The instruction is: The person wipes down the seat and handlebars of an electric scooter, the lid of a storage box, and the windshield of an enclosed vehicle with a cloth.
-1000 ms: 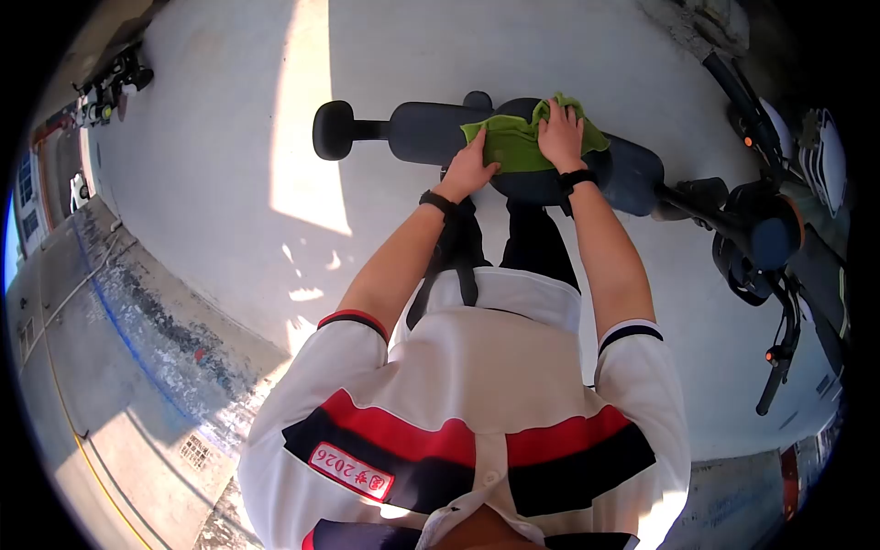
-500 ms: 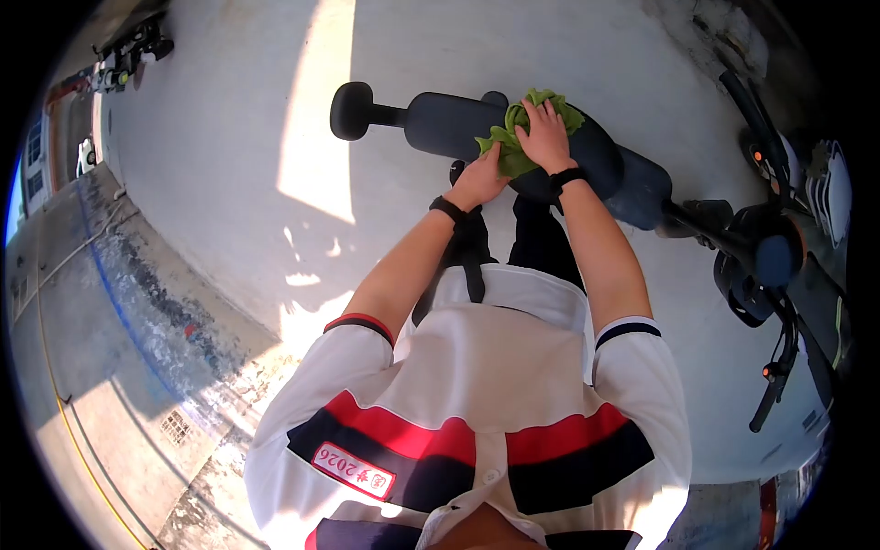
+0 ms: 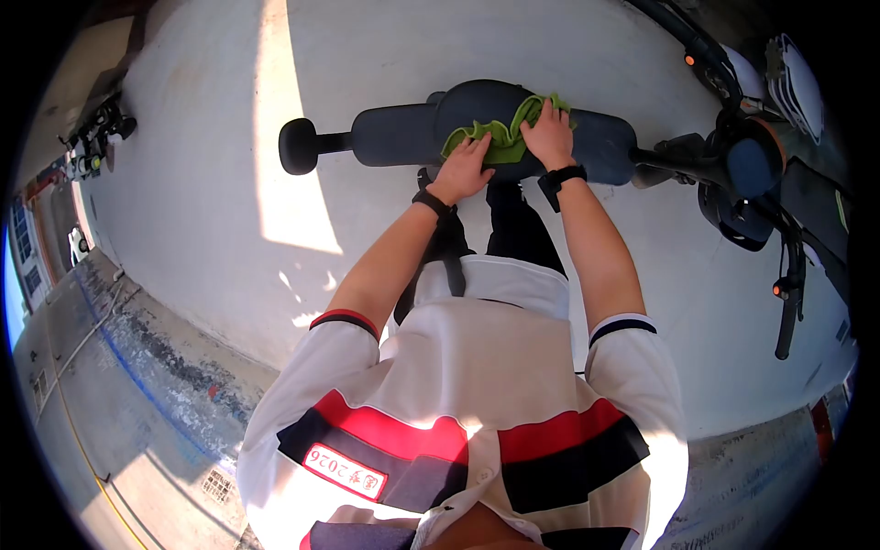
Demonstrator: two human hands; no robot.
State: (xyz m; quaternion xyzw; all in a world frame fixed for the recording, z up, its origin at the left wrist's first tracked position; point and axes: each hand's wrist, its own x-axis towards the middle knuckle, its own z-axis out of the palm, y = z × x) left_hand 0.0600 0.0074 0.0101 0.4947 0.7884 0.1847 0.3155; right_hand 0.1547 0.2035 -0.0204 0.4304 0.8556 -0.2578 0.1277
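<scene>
One green cloth (image 3: 502,147) lies in folds on the dark seat (image 3: 481,98), under both our hands. Our left hand (image 3: 464,170) rests on its left end, fingers stretched out and thumb apart. Our right hand (image 3: 550,137) lies on the bunched-up right part, fingers long and close together. We cannot tell if either hand pinches the cloth. To rub well, we think we should spread the folds flat, press the same with both hands, and stop the loose edges from rolling up. Out to the left is the small backrest (image 3: 298,147); to the right are the bars (image 3: 786,316). Near the bars sits a round blue part (image 3: 754,168), and we cannot tell if it holds anything
</scene>
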